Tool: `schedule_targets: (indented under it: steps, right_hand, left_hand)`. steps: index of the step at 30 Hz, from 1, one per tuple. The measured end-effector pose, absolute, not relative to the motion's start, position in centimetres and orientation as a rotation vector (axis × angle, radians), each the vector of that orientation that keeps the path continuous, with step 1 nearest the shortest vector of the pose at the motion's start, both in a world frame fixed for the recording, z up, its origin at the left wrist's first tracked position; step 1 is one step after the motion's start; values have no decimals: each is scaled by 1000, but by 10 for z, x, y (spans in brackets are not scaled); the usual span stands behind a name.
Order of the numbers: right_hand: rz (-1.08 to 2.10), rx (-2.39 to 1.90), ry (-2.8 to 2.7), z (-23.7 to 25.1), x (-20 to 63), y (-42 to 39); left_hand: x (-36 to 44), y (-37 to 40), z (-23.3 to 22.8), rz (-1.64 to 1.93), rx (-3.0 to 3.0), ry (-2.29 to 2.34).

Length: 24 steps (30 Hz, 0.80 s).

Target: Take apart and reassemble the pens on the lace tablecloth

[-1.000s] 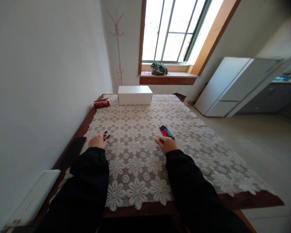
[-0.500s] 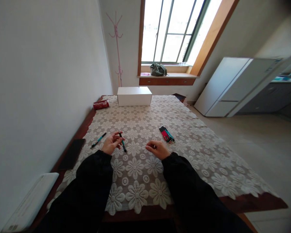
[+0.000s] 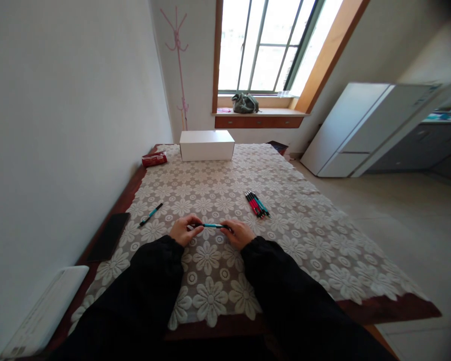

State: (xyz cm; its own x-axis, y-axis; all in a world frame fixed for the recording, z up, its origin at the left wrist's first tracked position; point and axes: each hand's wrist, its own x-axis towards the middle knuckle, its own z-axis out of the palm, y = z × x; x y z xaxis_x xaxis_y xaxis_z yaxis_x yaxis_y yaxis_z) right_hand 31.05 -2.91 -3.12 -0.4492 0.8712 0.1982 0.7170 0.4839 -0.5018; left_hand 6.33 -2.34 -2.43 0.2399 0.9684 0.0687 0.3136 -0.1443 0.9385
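Key relation: the slim teal-and-black, smooth-barrelled pen (image 3: 212,225) spans the gap between your 2 hands, its long axis running left to right, close to parallel with the near edge of the dark red-brown wooden bench (image 3: 391,310). Your left hand (image 3: 185,229) has its grip pinched on the pen's left end; your right hand (image 3: 239,232) has its grip pinched on the right end. Fingers cover both tips, so you cannot tell which end points where. Whether the barrel touches the cloth: cannot tell.

Bearings from the grip: the tight row of slim red-and-black and teal-and-black pens (image 3: 256,204) lies beyond your right hand and a little to its right, nearer that hand than the left. Its long axes slant, far ends leftward, so the held pen lies across that direction. A 2nd loose teal-and-black pen (image 3: 151,214) rests left of your left hand, well apart from the row, its far end tilted right.

Materials: beige-grey lace cloth (image 3: 207,256) with raised cream flowers and small rings, scalloped at the border; pen barrels straight and narrow. Farther off, a plain white rectangular box (image 3: 206,151) with crisp edges, and a crinkled, glossy red packet (image 3: 154,159) to its left.
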Motion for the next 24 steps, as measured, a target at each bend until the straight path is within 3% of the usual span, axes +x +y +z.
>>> schedule_targets:
  steps: [9,24]
  right_hand:
    - [389,-1424,-2427,-33,312,-26]
    - [415,-1388,-2423,-39,309,-26]
  left_hand:
    - [58,-23,-30,842,2167,1264]
    - [62,-28,-18,455,2407,1423]
